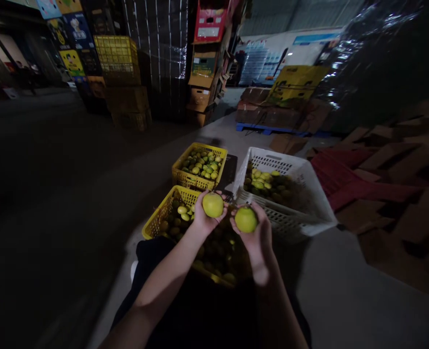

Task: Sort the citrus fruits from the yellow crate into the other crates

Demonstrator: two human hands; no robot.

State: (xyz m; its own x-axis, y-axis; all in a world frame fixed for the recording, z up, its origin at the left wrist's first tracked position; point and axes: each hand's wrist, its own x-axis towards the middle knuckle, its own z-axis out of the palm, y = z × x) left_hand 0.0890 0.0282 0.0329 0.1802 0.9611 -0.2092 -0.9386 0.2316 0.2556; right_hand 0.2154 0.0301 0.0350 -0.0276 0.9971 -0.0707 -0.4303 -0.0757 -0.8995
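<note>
Head view, poor light: my left hand (201, 217) is cupped, fingers curled round the left fruit (213, 204), yellow-green and roundish; my right hand (260, 229) cradles the right fruit (246, 220) much the same way. The two fruits are near each other but apart, above the near yellow crate (159, 208), which has more fruit in it. Beyond stands the far yellow crate (194, 182), well filled; to my right, the white crate (318, 196), partly filled. Handling, as I judge it: light grip, no squeezing, since skins may bruise; fingers low, so the tops show; slow turns toward the light for the shadowed sides; hands low, against drops.
</note>
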